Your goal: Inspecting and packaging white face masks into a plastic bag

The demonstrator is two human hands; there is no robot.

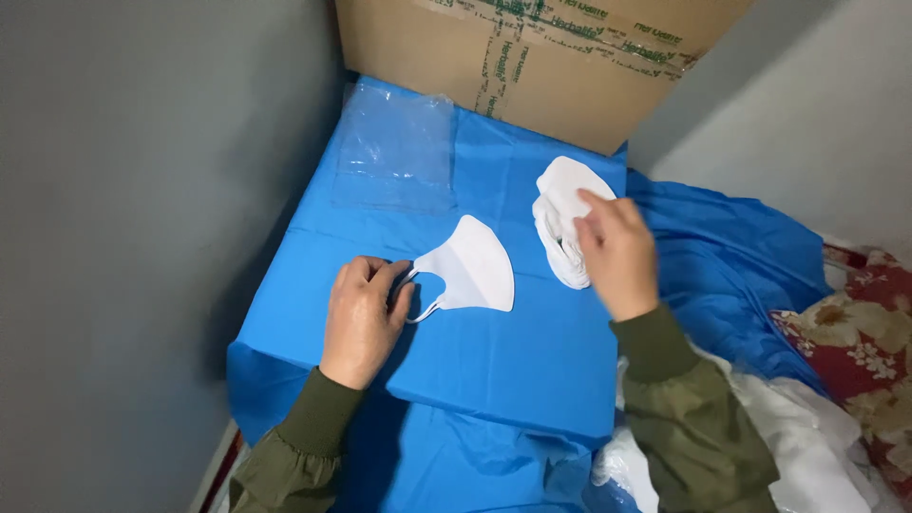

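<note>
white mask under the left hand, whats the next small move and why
Probably slide the single white mask toward the clear plastic bags. The left hand pinches its ear loop, and it lies flat and alone on the blue sheet. The right hand rests on the mask stack, seemingly reaching for another, so the spot in front likely needs freeing.

One folded white mask [472,269], one stack of white masks [562,220], one clear plastic bag [396,152], one cardboard box [532,59]
</note>
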